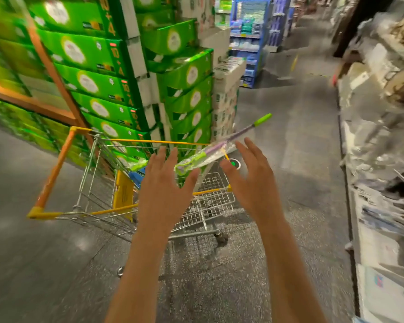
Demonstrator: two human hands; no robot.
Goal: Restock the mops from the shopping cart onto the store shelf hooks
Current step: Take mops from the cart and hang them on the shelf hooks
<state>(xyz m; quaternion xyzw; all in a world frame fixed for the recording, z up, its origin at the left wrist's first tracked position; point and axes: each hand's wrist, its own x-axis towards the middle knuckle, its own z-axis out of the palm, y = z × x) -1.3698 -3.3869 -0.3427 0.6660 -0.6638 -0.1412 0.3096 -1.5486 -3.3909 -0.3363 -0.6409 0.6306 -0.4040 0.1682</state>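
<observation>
A wire shopping cart (pixel 56 171) with orange and yellow rims stands in the aisle ahead of me. A mop (pixel 219 145) in clear wrap lies across its far corner, purple shaft and green handle tip pointing up and right over the floor. A second green mop head (pixel 138 164) shows inside the basket. My left hand (pixel 166 183) is stretched over the cart, fingers spread, just left of the wrapped mop. My right hand (pixel 250 176) is spread just right of it. Neither hand touches the mop. The shelf (pixel 383 159) on the right is blurred, and I cannot make out hooks.
Stacks of green boxes (pixel 91 85) rise directly behind the cart on the left. A blue product display (pixel 250 40) stands farther down the aisle. Grey speckled floor (pixel 301 136) runs between the cart and the right-hand shelving.
</observation>
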